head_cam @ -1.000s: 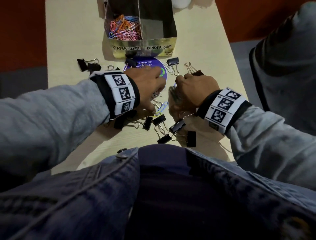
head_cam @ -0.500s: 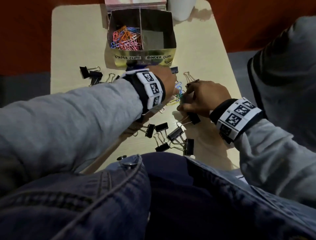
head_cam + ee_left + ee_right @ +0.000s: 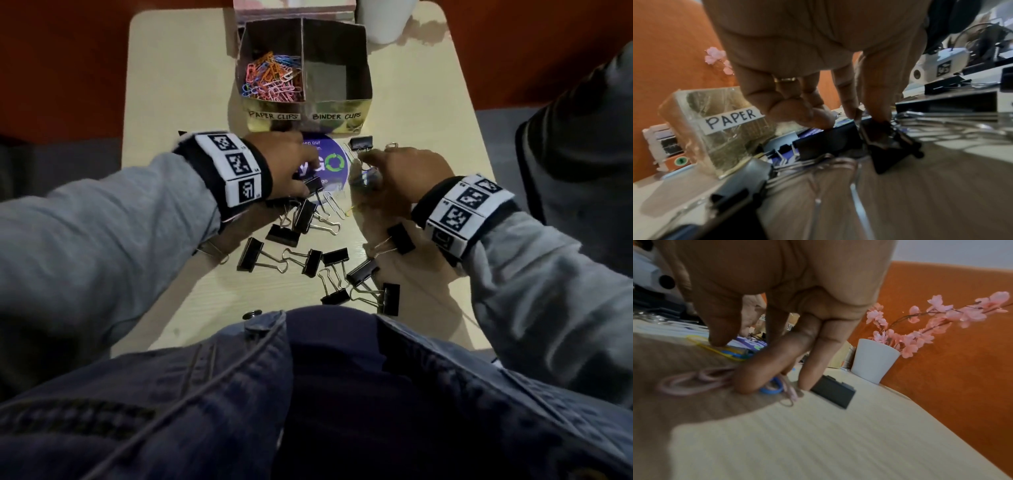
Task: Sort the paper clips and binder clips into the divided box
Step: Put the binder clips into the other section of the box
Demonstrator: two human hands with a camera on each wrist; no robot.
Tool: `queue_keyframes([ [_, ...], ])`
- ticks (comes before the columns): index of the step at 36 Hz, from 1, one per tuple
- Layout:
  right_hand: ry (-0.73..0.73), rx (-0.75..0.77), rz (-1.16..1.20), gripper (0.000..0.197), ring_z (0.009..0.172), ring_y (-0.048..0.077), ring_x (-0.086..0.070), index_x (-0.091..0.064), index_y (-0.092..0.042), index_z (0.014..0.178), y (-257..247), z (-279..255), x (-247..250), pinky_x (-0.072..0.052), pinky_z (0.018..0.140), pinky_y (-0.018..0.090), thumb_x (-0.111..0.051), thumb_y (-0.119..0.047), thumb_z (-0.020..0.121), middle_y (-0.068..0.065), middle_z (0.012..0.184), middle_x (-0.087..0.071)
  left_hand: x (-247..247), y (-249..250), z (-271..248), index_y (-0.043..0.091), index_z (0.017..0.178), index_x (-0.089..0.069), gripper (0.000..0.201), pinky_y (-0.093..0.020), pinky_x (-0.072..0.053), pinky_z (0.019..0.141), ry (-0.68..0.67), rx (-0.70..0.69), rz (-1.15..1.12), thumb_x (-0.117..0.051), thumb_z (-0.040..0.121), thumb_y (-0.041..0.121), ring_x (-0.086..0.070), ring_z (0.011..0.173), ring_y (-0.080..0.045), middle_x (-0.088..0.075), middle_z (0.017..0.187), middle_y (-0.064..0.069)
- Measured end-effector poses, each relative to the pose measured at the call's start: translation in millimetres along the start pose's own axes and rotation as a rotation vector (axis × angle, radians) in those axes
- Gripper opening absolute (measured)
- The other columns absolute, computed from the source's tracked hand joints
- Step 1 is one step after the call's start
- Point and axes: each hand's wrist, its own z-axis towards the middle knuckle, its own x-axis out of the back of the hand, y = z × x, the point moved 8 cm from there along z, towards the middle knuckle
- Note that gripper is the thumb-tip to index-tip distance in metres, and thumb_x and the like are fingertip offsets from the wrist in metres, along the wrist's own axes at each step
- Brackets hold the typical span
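Observation:
The divided box [image 3: 308, 116] stands at the far middle of the table. Its left cell holds coloured paper clips [image 3: 272, 77]; the right cell, labelled for binder clips, shows only bare floor. My left hand [image 3: 306, 176] is down on the purple sticker, thumb and forefinger pinching a black binder clip [image 3: 313, 183]. In the left wrist view that binder clip [image 3: 888, 139] sits under the left hand [image 3: 863, 116]. My right hand [image 3: 366, 173] curls over loose paper clips. In the right wrist view the right hand [image 3: 748, 363] covers pink [image 3: 692, 381], blue [image 3: 772, 387] and yellow [image 3: 715, 348] ones.
Several black binder clips [image 3: 329, 267] lie scattered between my hands and the near table edge. One more binder clip [image 3: 361, 142] sits just ahead of the right hand. A silver paper clip [image 3: 334, 205] lies mid-table. A white vase [image 3: 875, 360] of pink flowers stands far right.
My left hand has drawn back to the left and come down onto a binder clip. The right hand has lowered its coloured paper clips to the tabletop.

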Motion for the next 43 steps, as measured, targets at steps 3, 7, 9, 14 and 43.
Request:
queue_keyframes([
  [3,-0.058,0.040,-0.054,0.040,0.109,0.034,-0.057,-0.044,-0.032,0.133,-14,7,1,-0.043,0.077,0.035,-0.050,-0.036,0.094,0.012,0.120,-0.057,1,3,-1,0.034,0.135,-0.041,0.055,-0.033,-0.041,0.085,-0.004,-0.020,0.027,-0.062,0.085,0.040,-0.050,0.113,-0.029,-0.046,0.125,-0.008],
  [7,-0.067,0.098,-0.080,0.030,0.104,0.033,-0.059,-0.059,-0.030,0.116,-20,-1,10,-0.041,0.073,0.032,-0.052,-0.044,0.092,0.009,0.116,-0.058,-1,9,-2,0.033,0.133,-0.042,0.048,-0.034,-0.045,0.079,-0.032,-0.059,0.152,-0.059,0.088,0.033,-0.053,0.108,-0.032,-0.043,0.127,-0.011],
  [9,-0.058,0.115,-0.080,0.022,0.100,0.034,-0.060,-0.062,-0.030,0.098,-16,-10,11,-0.039,0.070,0.031,-0.052,-0.048,0.090,0.007,0.111,-0.057,0,7,-3,0.031,0.130,-0.045,0.045,-0.032,-0.043,0.072,-0.031,-0.053,0.181,-0.059,0.087,0.036,-0.055,0.106,-0.032,-0.044,0.127,-0.011],
  [14,0.024,0.097,0.011,0.051,0.100,0.028,-0.059,-0.053,-0.034,0.129,3,-24,14,-0.041,0.071,0.030,-0.062,-0.052,0.081,0.003,0.114,-0.054,10,0,-2,0.022,0.127,-0.045,0.053,-0.031,-0.038,0.073,0.044,-0.017,0.099,-0.063,0.081,0.043,-0.053,0.108,-0.030,-0.044,0.129,-0.007],
  [43,-0.124,0.321,-0.097,0.058,0.109,0.027,-0.056,-0.031,-0.043,0.143,-82,-3,17,-0.034,0.072,0.028,-0.052,-0.025,0.092,0.007,0.119,-0.061,19,-34,-17,0.027,0.109,-0.065,0.023,-0.030,-0.040,0.072,0.039,0.090,-0.071,-0.060,0.087,0.022,-0.051,0.086,-0.019,-0.055,0.091,0.004],
])
